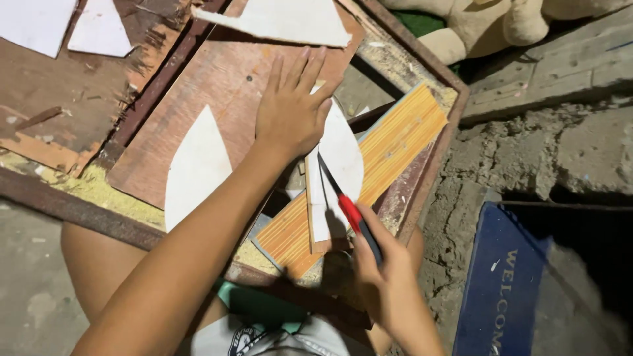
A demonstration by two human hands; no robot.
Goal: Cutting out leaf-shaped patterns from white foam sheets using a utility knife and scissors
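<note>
Left hand (290, 109) laid flat, fingers spread, pressed on a curved white sheet piece (341, 155). Right hand (386, 273) closed around a red-and-black utility knife (349, 207), blade tip set on the white piece just below the left hand. The white piece is seen lying over a narrow wooden strip (316, 211), itself resting on an orange striped board (389, 155); its upper part is hidden under the left palm. Left of the orange board, a pointed white offcut (194, 168) is noted on a brown plywood panel (211, 86). Further white scraps (283, 20) lie above it. Right of the orange board, below a rough concrete ledge (560, 145), a dark blue doormat (501, 283) with pale lettering is cut off by the frame edge. A beige plush toy (488, 23) is partly cropped at top.
</note>
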